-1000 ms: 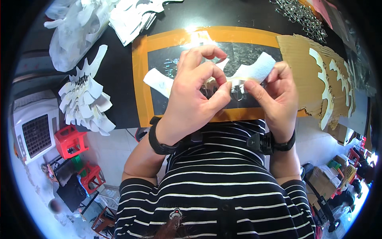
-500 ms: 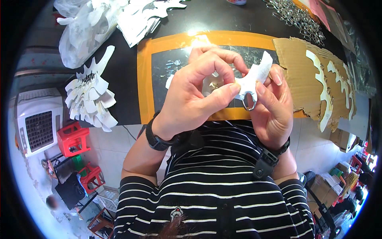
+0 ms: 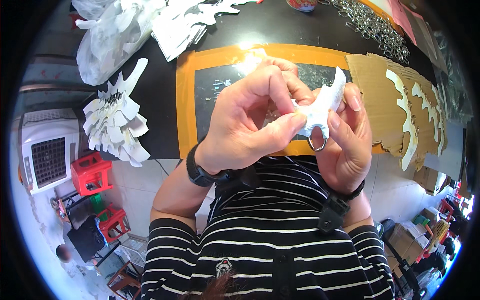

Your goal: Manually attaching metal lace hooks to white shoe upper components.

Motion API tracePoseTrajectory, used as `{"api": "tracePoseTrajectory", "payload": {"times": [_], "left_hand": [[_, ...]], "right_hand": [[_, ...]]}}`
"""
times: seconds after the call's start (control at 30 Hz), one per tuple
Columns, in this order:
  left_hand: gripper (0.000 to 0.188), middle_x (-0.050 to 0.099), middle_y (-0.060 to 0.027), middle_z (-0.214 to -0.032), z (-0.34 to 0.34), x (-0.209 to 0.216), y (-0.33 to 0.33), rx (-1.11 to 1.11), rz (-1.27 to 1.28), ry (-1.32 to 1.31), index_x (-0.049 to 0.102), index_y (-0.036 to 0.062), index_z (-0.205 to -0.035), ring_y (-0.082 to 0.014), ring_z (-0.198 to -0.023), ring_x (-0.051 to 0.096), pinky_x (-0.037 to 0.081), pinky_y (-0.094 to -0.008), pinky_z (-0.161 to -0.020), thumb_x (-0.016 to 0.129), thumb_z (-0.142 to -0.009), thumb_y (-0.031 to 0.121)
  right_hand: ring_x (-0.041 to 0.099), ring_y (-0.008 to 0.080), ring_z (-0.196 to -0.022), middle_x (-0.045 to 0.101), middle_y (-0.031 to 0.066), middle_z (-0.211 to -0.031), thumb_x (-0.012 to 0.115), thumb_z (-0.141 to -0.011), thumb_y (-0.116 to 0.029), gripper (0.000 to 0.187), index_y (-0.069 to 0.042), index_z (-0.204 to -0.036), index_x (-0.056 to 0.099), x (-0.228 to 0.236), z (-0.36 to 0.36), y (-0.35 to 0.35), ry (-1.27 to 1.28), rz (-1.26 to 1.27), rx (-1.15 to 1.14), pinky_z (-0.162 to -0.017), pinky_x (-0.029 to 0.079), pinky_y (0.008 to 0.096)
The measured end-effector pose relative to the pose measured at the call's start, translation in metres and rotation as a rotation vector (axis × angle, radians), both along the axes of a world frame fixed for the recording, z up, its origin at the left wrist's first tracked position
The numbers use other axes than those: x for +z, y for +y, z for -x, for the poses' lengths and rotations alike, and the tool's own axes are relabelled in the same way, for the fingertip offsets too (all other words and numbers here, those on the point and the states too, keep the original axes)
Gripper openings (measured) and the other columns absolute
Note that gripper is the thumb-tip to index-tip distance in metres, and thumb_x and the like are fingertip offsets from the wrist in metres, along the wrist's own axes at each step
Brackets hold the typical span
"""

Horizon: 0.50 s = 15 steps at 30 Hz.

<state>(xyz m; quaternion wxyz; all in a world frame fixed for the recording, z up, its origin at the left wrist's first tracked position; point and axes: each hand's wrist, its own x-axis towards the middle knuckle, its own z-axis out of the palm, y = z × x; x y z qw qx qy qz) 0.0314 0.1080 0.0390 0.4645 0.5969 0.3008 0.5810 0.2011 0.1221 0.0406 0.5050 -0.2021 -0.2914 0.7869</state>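
A white branching cut piece (image 3: 324,104) is held between both hands above the dark mat (image 3: 210,75) edged with orange tape. My left hand (image 3: 255,117) pinches its left arm between thumb and fingertips. On the right side, my right hand (image 3: 348,132) grips the piece with thumb and fingers, its longer arm pointing up and away. A metal ring (image 3: 318,146) hangs at the piece's lower edge, between the two hands. Fingers cover part of the piece, so its left end is hidden.
Similar white pieces lie stacked (image 3: 116,122) at the left table edge. A cardboard sheet (image 3: 372,95) on the right carries more white strips (image 3: 407,117). Metal rings and clasps (image 3: 372,27) are heaped at the far right. Plastic bags (image 3: 112,40) and white sheets (image 3: 177,30) sit far left.
The white piece has turned slightly in my fingers, and the ring has tilted. My left fingers have closed in further around the piece's left arm. The whole view has shifted slightly.
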Motion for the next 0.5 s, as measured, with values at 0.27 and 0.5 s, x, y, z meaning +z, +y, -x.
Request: {"api": "tracePoseTrajectory", "payload": {"times": [0.27,0.5], "left_hand": [[0.038,0.061,-0.0102,-0.1,0.003,-0.014,0.011,-0.259,0.031,-0.436,0.048,0.0044,-0.112,-0.0156,-0.1,0.053,0.044,-0.0316,-0.089,0.07,-0.082,-0.004],[0.069,0.049,-0.0137,-0.119,0.02,0.018,0.016,-0.101,0.145,0.014,0.048,-0.0029,-0.119,-0.0202,-0.106,0.048,0.039,-0.0319,-0.091,0.069,-0.084,0.052]], "right_hand": [[0.058,0.019,-0.107,0.058,0.0071,-0.107,0.066,-0.086,0.004,0.039,-0.011,-0.115,0.044,-0.001,0.0,0.002,0.14,-0.004,0.051,-0.095,0.046,0.0346],[0.059,0.0204,-0.109,0.06,0.0129,-0.116,0.067,-0.085,0.003,0.044,-0.007,-0.121,0.044,0.008,0.0,0.005,0.016,-0.121,-0.009,-0.095,0.048,0.0346]]}}
